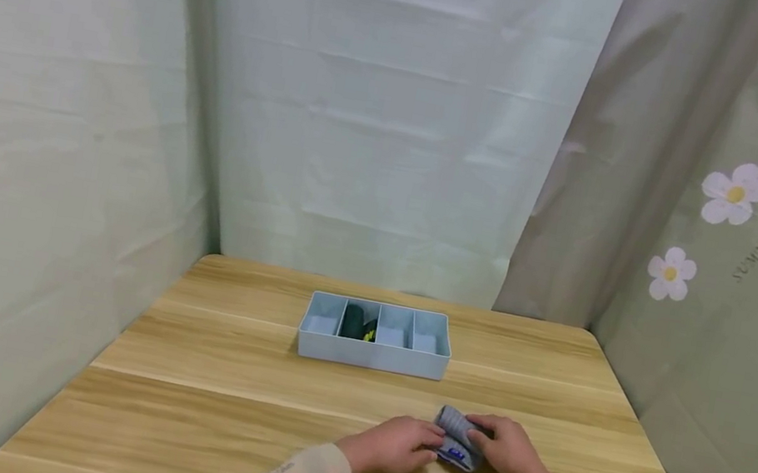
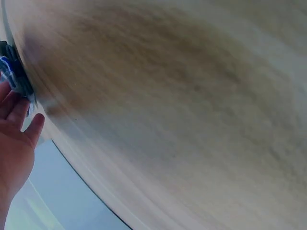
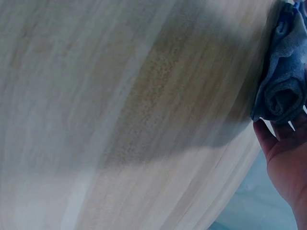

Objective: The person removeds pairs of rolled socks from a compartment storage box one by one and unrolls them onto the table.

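Observation:
A grey ribbed sock (image 1: 455, 426), partly rolled up and with blue lettering near its loose end, lies on the wooden table. My left hand (image 1: 397, 444) holds its left side between thumb and fingers. On the opposite side my right hand (image 1: 505, 446) grips the rolled part. The spiral end of the sock (image 3: 282, 91) shows in the right wrist view, above the right hand (image 3: 290, 167). At the edge of the left wrist view, the fingers of the left hand (image 2: 17, 155) touch the sock (image 2: 17, 72).
Behind the hands stands a light blue box (image 1: 371, 356) with several compartments. Its second compartment from the left holds a dark green roll (image 1: 353, 321) and a dark item with yellow marks (image 1: 370, 331). Pale curtains (image 1: 395, 146) surround the table (image 1: 210, 376).

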`<action>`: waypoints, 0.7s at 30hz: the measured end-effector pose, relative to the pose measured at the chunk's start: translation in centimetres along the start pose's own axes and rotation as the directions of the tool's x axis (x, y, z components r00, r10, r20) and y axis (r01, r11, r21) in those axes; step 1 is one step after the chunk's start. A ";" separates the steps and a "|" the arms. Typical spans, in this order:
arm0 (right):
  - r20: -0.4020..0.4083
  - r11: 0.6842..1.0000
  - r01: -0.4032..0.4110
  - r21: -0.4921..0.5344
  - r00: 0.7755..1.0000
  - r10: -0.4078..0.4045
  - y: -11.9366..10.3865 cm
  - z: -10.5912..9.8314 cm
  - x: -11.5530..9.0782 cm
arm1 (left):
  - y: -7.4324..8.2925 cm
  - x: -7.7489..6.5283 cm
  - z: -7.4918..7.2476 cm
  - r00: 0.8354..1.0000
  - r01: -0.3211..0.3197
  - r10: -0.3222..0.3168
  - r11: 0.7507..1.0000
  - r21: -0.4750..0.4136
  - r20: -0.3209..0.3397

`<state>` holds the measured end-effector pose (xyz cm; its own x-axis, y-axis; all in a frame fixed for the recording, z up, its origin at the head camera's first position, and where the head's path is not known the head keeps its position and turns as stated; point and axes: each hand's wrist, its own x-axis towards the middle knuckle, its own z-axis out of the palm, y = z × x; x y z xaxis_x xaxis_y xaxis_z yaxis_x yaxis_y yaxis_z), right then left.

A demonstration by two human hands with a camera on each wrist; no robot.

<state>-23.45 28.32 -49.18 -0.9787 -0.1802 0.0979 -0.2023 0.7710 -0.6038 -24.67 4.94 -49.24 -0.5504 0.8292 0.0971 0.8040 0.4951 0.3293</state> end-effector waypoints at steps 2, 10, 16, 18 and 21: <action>-0.004 1.000 -0.001 0.004 1.000 0.001 -0.1 0.0 -0.1 | 0.0 -0.1 0.1 1.000 -0.009 0.009 1.000 0.021 0.021; -0.086 0.984 0.131 -0.118 0.986 -0.142 -0.5 0.4 -0.5 | -0.3 0.2 0.4 1.000 -0.022 0.021 0.997 0.079 0.009; -0.120 0.945 0.195 -0.263 0.965 -0.232 -0.9 0.8 -1.2 | -0.3 0.7 0.8 0.996 0.047 -0.043 0.997 0.055 -0.076; -0.121 0.941 0.185 -0.283 0.967 -0.226 -0.9 0.9 -1.4 | -0.2 0.9 0.9 0.991 0.091 -0.088 0.995 0.030 -0.097; -0.120 0.948 0.168 -0.271 0.971 -0.206 -0.7 1.0 -1.4 | -0.1 1.1 0.9 0.987 0.120 -0.115 0.992 0.044 -0.116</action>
<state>-21.94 27.48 -49.67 -0.9126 -0.2609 0.3146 -0.3653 0.8661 -0.3412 -25.14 6.09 -50.05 -0.6613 0.7313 0.1670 0.7410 0.6023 0.2971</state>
